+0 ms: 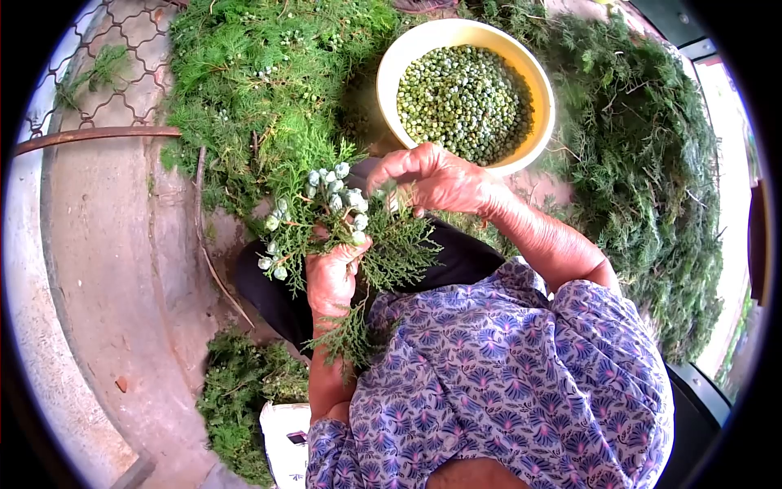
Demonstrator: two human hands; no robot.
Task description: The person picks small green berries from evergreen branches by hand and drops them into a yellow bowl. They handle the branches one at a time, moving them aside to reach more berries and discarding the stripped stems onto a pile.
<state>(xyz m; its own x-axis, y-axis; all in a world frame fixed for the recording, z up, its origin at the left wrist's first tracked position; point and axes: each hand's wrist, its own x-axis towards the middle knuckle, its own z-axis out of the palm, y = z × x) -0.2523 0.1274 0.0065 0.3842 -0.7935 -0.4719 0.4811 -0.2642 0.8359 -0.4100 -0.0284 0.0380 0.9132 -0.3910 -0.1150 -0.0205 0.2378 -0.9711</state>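
A leafy green sprig (399, 253) with pale blue-green cones (336, 189) is held in my left hand (332, 273), its fingers wrapped round the stems. The cones cluster above and to the left of that hand. My right hand (436, 181) is just right of the cones, fingers curled, thumb and fingertips close together; whatever lies between them is too small to make out. Beyond my right hand stands a yellow tub (389, 81), holding many loose green cones (464, 102).
Cut green branches (252, 90) are heaped at the upper left, with another pile (652, 179) at the right. A bare stick (201, 212) lies on the paved floor (106, 269). Wire mesh (122, 73) is at the upper left; a white bag (285, 436) lies at the bottom.
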